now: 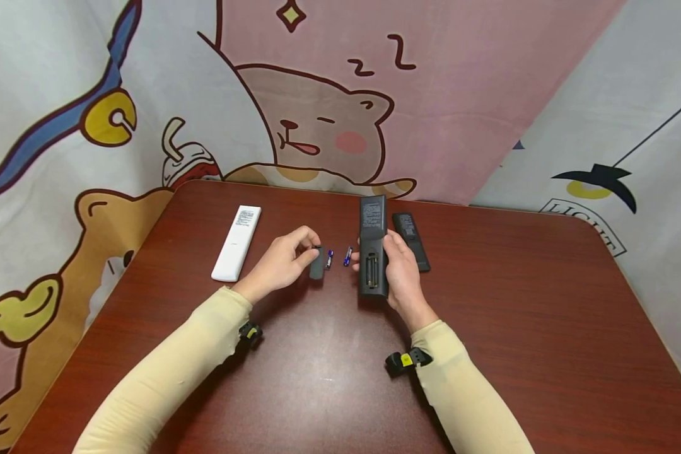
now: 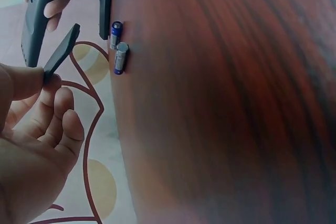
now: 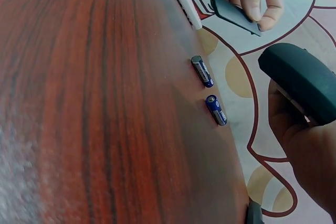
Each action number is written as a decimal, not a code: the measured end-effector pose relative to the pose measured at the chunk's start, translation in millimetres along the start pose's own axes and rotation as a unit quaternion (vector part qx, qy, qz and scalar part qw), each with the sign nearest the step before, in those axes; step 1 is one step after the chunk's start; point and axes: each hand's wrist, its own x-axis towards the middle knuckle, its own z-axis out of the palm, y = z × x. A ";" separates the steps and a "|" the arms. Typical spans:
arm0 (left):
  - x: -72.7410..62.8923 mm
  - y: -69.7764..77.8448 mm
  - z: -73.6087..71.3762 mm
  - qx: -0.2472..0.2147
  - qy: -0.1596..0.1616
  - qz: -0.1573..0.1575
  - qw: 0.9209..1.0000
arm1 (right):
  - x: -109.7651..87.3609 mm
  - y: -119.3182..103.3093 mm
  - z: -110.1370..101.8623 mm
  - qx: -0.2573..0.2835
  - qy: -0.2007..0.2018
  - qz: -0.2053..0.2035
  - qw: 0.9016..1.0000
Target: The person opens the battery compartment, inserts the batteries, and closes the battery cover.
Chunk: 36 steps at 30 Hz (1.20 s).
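Observation:
My right hand point(image 1: 404, 272) grips a black remote control point(image 1: 372, 217), raised above the table with its back toward the head camera. Its battery compartment point(image 1: 372, 271) is uncovered near the lower end, showing dark slots and no batteries. To the left, my left hand point(image 1: 286, 258) pinches a small dark battery cover point(image 1: 316, 266) between thumb and fingers, apart from the remote. Two blue and silver batteries, one point(image 3: 202, 71) beside the other point(image 3: 216, 110), lie on the table between the hands. The left wrist view shows the cover point(image 2: 62, 52) edge-on at the fingertips.
A white remote control point(image 1: 237, 244) lies face down on the table to the left. Another black remote control point(image 1: 410, 236) lies behind my right hand, partly hidden by it. The brown table point(image 1: 295, 378) ends at a printed curtain point(image 1: 431, 113) at the back.

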 end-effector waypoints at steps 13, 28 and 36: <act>-0.8 -5.8 -0.4 0.055 -0.033 -0.022 0.998 | -0.4 -1.1 -0.8 0.002 0.001 -0.004 1.000; 6.2 -10.9 1.3 0.094 -0.061 -0.057 0.992 | 0.6 -2.8 -6.6 0.011 0.008 0.003 1.000; 7.1 -14.5 1.9 0.126 -0.071 -0.069 0.987 | -0.3 -3.4 -6.9 0.005 0.006 0.002 1.000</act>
